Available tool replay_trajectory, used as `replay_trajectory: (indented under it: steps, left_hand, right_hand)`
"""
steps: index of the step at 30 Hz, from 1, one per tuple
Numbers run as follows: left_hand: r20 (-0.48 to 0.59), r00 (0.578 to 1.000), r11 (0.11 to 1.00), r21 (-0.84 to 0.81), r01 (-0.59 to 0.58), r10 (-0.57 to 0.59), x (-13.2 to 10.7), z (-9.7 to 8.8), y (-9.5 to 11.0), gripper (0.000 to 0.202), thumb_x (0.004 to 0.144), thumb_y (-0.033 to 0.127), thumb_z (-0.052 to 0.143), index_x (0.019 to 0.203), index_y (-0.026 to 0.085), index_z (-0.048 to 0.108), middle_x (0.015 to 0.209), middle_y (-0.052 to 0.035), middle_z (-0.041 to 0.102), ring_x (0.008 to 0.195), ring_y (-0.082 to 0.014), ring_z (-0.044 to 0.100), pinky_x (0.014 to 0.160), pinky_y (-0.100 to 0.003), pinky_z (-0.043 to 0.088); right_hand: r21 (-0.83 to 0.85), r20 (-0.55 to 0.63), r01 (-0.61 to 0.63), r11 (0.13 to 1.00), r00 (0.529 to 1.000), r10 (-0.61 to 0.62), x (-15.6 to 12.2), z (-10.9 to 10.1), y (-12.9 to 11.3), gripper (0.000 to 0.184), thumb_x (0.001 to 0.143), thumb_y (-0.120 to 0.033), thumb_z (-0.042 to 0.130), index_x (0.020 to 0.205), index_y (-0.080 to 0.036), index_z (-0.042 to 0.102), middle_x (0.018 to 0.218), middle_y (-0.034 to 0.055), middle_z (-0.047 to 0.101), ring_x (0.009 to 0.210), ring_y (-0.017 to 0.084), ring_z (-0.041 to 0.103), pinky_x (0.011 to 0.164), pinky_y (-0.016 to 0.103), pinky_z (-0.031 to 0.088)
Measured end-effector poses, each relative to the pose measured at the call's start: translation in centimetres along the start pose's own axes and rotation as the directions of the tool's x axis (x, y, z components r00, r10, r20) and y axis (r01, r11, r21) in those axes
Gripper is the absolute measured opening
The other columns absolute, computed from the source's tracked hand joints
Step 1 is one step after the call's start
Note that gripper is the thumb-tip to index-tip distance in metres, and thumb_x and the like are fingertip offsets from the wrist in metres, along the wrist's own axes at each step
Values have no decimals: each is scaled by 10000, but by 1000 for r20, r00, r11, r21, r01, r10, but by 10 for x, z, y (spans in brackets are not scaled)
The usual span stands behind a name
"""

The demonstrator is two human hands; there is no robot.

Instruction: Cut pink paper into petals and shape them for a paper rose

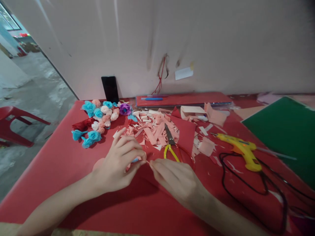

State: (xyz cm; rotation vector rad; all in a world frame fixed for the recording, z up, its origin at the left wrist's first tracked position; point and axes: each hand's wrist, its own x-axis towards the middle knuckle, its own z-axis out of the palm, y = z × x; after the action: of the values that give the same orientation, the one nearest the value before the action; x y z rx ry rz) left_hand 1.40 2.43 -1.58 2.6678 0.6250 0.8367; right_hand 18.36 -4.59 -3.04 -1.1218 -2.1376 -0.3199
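Observation:
My left hand [124, 162] is closed in a pinch, thumb against fingertips. My right hand [178, 180] pinches too, its fingertips just to the right of the left ones. A thin pink paper strip [148, 162] shows between the two pinches, mostly covered by my fingers. A bit of blue shows behind the left fingers. Beyond my hands lies a pile of pink paper scraps [152, 132]. Scissors [170, 141] with yellow handles rest on the pile's near right side, blades pointing away from me.
Paper flowers [98, 113] in blue, pink, white and purple cluster at the left. A black phone [110, 88] leans on the wall. To the right lie a yellow glue gun [242, 149] with a looping black cord [223, 177] and a green sheet [280, 131]. A red stool [17, 123] stands left.

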Motion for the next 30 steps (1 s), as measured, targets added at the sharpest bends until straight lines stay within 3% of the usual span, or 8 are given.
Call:
replay_trajectory:
  steps: [6,9,14,19,22,26,28,30]
  left_hand:
    - [34,988,949,-276,152,-149,5,-1,4,65,752,217,592,772,182,540,780,-20,599,796,-163,499,884,-389,350]
    - [83,985,901,-399,171,-150,5,0,6,58,728,227,620,760,185,597,724,-23,623,766,-170,501,808,-369,395]
    - [51,974,821,-529,214,-221,2,3,9,28,709,170,640,728,174,660,665,-27,620,728,-154,488,681,-296,433]
    - [45,973,797,-565,212,-227,1,2,9,44,702,151,650,732,171,675,649,-27,619,714,-143,492,672,-282,436]
    - [75,974,782,-584,217,-214,2,1,8,38,700,140,655,722,168,668,654,-23,625,721,-139,492,712,-294,431]
    - [70,983,784,-595,177,-170,2,1,7,42,716,123,637,722,162,651,666,-23,633,724,-136,493,724,-301,421]
    - [67,980,777,-601,188,-185,1,2,8,40,725,127,625,709,160,640,658,-22,625,718,-136,495,718,-303,420]
    - [67,976,764,-612,205,-208,1,3,10,48,729,139,619,686,157,629,641,-18,609,703,-134,493,707,-302,422]
  right_hand:
    - [364,69,-300,882,953,296,3,-6,-3,177,837,-136,450,719,-160,579,610,-7,664,518,87,613,507,188,446]
    - [425,148,-395,815,918,368,7,-12,-4,185,826,-173,468,684,-176,587,535,-33,647,428,68,572,433,166,414]
    - [405,97,-384,830,921,378,6,-13,-7,207,807,-157,471,643,-166,596,504,-22,635,413,80,561,443,184,408]
    - [426,102,-392,815,916,388,4,-12,-8,196,776,-116,483,620,-155,595,500,-15,630,411,83,563,438,181,408]
    - [513,229,-490,705,870,438,5,-13,-7,161,752,-117,521,622,-153,608,501,-12,635,422,90,582,423,160,430]
    - [619,463,-644,449,762,454,8,-13,-7,130,751,-120,519,668,-144,616,530,-2,645,454,93,615,443,125,481]
    - [624,426,-622,472,778,462,8,-11,-7,90,730,-112,537,690,-141,612,561,3,650,468,90,615,468,122,493]
    - [588,300,-544,598,834,463,7,-8,-7,65,701,-98,560,696,-140,608,570,2,643,462,82,596,469,119,483]
